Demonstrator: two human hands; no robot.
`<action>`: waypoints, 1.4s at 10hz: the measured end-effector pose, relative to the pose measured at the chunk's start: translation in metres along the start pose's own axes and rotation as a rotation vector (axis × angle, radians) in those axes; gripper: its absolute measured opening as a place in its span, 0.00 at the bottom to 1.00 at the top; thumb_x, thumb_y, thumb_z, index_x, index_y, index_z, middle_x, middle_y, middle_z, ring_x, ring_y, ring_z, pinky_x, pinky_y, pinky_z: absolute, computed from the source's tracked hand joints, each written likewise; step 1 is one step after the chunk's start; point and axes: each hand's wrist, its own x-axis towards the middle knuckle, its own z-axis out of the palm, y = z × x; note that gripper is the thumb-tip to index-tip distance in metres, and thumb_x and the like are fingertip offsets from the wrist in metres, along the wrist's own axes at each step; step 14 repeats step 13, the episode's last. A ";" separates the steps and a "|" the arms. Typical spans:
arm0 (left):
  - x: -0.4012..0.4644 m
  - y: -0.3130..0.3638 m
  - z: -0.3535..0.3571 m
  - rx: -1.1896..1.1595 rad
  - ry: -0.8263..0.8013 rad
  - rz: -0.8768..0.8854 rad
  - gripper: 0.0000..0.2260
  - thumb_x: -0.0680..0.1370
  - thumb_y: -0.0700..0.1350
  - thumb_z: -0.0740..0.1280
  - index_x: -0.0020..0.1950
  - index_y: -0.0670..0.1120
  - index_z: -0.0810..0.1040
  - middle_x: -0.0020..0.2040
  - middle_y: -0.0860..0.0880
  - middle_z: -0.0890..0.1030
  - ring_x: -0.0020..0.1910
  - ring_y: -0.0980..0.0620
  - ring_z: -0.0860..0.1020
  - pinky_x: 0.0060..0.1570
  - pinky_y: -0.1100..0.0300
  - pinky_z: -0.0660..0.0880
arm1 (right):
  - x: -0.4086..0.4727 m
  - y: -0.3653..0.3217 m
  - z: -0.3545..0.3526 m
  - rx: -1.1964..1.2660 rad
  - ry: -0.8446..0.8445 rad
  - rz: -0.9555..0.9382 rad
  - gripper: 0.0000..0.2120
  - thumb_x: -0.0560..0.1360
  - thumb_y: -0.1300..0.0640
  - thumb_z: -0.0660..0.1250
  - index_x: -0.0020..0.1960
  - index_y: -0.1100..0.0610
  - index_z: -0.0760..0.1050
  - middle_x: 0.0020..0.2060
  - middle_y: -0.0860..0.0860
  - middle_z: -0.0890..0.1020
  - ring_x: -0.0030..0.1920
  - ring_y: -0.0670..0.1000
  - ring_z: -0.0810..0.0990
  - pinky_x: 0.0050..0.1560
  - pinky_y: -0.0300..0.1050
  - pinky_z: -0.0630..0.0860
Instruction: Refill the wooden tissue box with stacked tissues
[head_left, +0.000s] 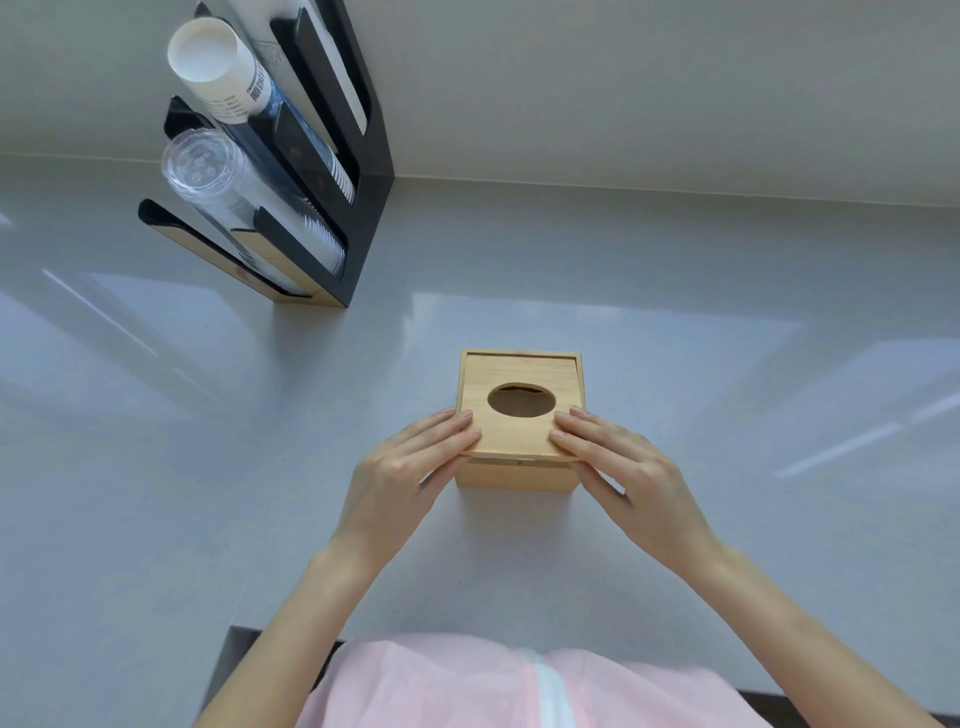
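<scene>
A square wooden tissue box (517, 474) stands on the grey counter in the middle of the head view. Its sliding lid (519, 379) has an oval hole, and the hole looks dark with no tissue showing. The lid's near edge sticks out a little over the box's front wall. My left hand (405, 470) pinches the lid's near left corner, fingers on top. My right hand (626, 467) pinches the near right corner the same way. No stack of tissues is in view.
A black cup dispenser (358, 218) stands at the back left against the wall, holding a sleeve of white paper cups (218, 67) and a sleeve of clear plastic cups (223, 182). The grey counter (727, 395) stretches to both sides; its near edge lies by my body.
</scene>
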 end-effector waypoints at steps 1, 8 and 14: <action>-0.003 -0.003 0.003 0.024 -0.010 0.009 0.15 0.78 0.50 0.59 0.56 0.46 0.81 0.58 0.54 0.79 0.60 0.57 0.75 0.59 0.64 0.72 | -0.002 0.000 0.003 -0.003 0.000 0.015 0.15 0.75 0.58 0.59 0.59 0.57 0.78 0.60 0.49 0.78 0.65 0.47 0.72 0.64 0.39 0.68; -0.009 -0.009 0.009 0.053 -0.019 0.027 0.17 0.80 0.51 0.55 0.57 0.47 0.81 0.58 0.51 0.80 0.59 0.57 0.76 0.56 0.62 0.74 | -0.007 -0.001 0.009 0.005 -0.016 0.050 0.16 0.74 0.60 0.58 0.59 0.58 0.77 0.61 0.48 0.76 0.66 0.47 0.70 0.69 0.33 0.62; -0.003 0.002 0.008 0.133 -0.015 -0.008 0.13 0.75 0.49 0.60 0.52 0.46 0.82 0.55 0.51 0.83 0.58 0.58 0.73 0.54 0.62 0.69 | -0.003 -0.007 0.008 -0.001 0.006 0.091 0.16 0.74 0.55 0.60 0.59 0.56 0.78 0.60 0.48 0.79 0.64 0.44 0.71 0.67 0.38 0.63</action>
